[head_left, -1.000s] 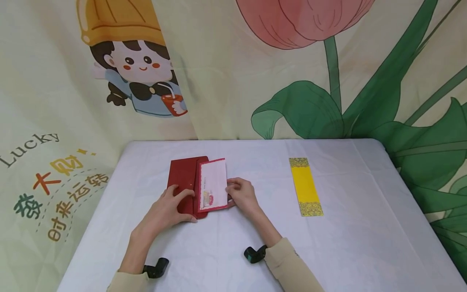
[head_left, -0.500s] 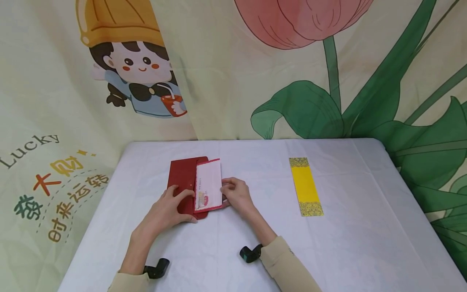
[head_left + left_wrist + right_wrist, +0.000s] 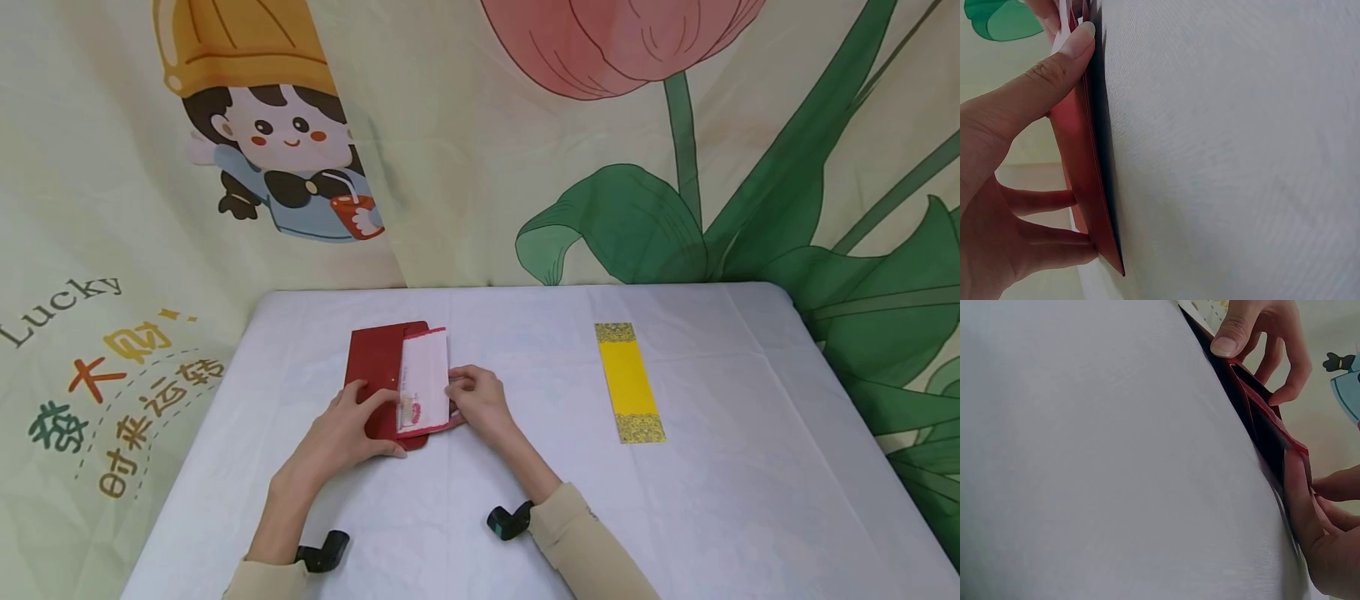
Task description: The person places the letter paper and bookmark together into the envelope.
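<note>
A red envelope lies on the white-covered table with its round-cornered flap to the right. My left hand holds it by the lower part, thumb at the near edge and fingertips on its face. In the left wrist view that thumb presses the edge of the red envelope. Over the flap lies a pale pink folded card with a red border, its left edge right at the envelope's mouth. My right hand pinches the card's right edge between thumb and fingers. The right wrist view shows the card's red rim from the side.
A yellow strip with patterned gold ends lies flat to the right on the table. Behind the table hangs a printed curtain with a cartoon figure and a tulip. Each wrist carries a small black camera.
My right hand has moved left, bringing the card's left edge to the envelope's mouth; slightly less of the card shows. My left hand and the envelope have stayed put.
</note>
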`<action>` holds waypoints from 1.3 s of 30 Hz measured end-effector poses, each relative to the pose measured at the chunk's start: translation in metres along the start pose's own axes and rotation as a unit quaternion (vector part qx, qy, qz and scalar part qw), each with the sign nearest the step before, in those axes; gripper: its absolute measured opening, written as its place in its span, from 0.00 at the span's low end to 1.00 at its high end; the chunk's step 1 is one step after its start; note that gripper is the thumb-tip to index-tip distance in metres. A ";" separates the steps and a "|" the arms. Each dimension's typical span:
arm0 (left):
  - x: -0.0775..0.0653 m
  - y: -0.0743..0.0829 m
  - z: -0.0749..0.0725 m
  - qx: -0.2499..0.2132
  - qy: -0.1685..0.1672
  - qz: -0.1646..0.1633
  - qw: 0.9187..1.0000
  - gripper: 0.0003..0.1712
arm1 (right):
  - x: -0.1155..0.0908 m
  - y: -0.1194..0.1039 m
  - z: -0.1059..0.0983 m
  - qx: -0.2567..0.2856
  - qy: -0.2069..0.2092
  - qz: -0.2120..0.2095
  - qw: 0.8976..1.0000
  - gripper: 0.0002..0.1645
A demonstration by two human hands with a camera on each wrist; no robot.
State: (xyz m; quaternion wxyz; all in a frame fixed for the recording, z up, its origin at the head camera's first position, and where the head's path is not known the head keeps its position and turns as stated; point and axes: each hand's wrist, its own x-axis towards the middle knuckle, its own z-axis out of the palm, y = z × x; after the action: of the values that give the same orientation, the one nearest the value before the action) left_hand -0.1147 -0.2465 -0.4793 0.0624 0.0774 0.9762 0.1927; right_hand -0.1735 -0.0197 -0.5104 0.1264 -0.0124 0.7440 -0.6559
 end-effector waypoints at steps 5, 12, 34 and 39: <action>0.000 -0.001 0.001 0.003 0.005 0.005 1.000 0.45 | 0.001 -0.001 0.005 -0.062 0.021 -0.031 0.997 0.16; 0.001 -0.001 0.000 0.000 0.007 0.005 1.000 0.46 | 0.002 -0.004 0.011 -0.094 0.021 -0.058 0.994 0.16; -0.001 0.002 -0.001 -0.006 0.008 0.006 1.000 0.45 | 0.002 -0.005 0.024 -0.050 -0.019 -0.056 0.997 0.21; -0.002 0.002 -0.002 -0.005 0.006 0.003 1.000 0.45 | 0.003 -0.005 0.027 -0.037 -0.024 -0.057 0.997 0.21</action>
State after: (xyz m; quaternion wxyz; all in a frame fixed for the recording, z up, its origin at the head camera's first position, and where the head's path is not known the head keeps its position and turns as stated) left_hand -0.1132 -0.2459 -0.4761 0.0565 0.0784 0.9753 0.1985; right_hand -0.1721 -0.0471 -0.5091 0.1065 -0.0754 0.7628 -0.6333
